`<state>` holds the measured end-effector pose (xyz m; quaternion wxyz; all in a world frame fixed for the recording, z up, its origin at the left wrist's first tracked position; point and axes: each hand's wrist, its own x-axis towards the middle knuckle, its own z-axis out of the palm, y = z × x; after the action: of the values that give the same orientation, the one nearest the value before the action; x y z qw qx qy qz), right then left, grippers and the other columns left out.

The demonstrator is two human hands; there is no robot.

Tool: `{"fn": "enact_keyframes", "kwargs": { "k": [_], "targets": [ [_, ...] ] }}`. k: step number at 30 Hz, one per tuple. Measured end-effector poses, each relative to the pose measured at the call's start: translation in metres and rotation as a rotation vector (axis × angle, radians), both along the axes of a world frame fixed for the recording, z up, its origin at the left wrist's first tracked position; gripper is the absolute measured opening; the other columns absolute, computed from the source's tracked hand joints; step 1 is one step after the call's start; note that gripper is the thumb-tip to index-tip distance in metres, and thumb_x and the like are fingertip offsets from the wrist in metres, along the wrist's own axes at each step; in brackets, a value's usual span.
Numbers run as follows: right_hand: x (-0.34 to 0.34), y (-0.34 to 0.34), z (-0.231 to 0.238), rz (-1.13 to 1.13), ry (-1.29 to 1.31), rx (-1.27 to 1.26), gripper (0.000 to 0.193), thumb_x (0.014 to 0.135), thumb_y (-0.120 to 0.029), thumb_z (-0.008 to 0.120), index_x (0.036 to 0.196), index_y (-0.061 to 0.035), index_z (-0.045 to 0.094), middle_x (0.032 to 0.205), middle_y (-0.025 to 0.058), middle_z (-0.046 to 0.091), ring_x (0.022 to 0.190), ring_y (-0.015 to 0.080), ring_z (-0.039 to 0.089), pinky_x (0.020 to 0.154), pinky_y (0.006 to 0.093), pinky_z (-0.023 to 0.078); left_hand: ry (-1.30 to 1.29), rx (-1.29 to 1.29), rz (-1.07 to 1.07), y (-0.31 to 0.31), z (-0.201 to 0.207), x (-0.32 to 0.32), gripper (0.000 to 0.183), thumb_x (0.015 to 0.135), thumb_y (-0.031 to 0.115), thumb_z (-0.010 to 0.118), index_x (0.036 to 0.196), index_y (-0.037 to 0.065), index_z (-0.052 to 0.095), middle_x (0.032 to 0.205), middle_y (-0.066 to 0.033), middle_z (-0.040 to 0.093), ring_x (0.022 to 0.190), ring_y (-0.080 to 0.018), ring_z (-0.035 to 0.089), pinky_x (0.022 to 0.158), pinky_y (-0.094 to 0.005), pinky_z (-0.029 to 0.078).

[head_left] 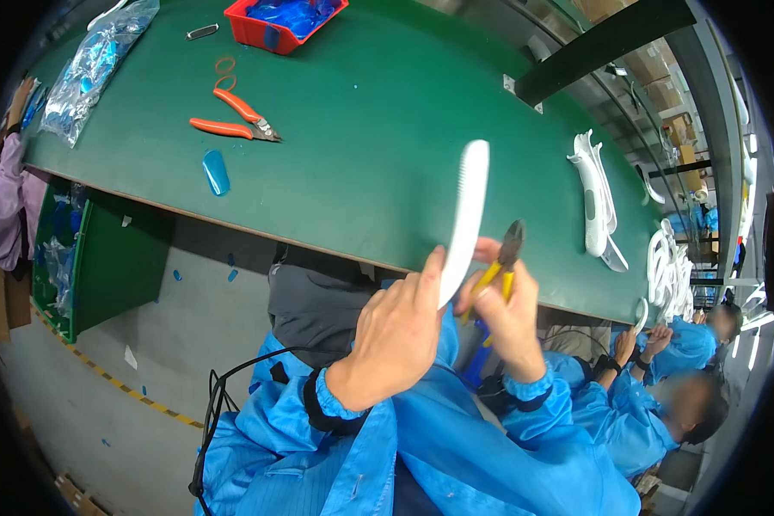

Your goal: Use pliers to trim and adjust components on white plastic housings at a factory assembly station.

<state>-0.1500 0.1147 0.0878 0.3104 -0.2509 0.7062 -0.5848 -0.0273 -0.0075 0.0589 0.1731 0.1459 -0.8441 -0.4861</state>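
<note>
A curved white plastic part [470,202] with fine teeth along one edge stands nearly upright above the table's front edge. Its lower end is gripped by my left hand [396,331], the fingers closed around it. Close beside it, my right hand [512,314] is wrapped round yellow-handled cutting pliers [509,249], whose dark jaws point up and away from me. Part of the right fingers lies behind the white part, so I cannot tell whether they touch it.
On the green table [361,112] lie orange-handled cutters [241,120], a blue plastic piece [216,173], a plastic bag [95,69] and a red bin [271,34]. White parts [595,198] sit to the right, near a black post [602,56]. Co-workers [654,404] sit at the right.
</note>
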Motion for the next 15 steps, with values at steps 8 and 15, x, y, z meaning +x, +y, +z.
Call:
{"fn": "enact_keyframes", "kwargs": {
  "k": [8, 15],
  "targets": [
    [-0.008, -0.007, -0.027, -0.101, -0.284, -0.308, 0.052, 0.085, -0.017, 0.072, 0.126, 0.0053, 0.05, 0.117, 0.0138, 0.062, 0.102, 0.0203, 0.063, 0.089, 0.0347, 0.052, -0.024, -0.123, -0.11, -0.008, 0.02, -0.005, 0.078, 0.084, 0.015, 0.07, 0.147, -0.007, 0.03, 0.115, -0.0196, 0.057, 0.098, -0.035, 0.059, 0.081, -0.0413, 0.049],
    [-0.083, -0.047, 0.025, -0.03, -0.016, -0.156, 0.057, 0.079, -0.018, 0.077, 0.125, 0.0044, 0.051, 0.113, 0.0142, 0.064, 0.099, 0.018, 0.063, 0.084, 0.0322, 0.053, 0.224, -0.108, -0.038, -0.047, 0.027, -0.018, 0.058, 0.083, 0.019, 0.072, 0.133, -0.002, 0.053, 0.12, -0.0209, 0.057, 0.101, -0.0368, 0.059, 0.088, -0.0399, 0.048]
  ]
}}
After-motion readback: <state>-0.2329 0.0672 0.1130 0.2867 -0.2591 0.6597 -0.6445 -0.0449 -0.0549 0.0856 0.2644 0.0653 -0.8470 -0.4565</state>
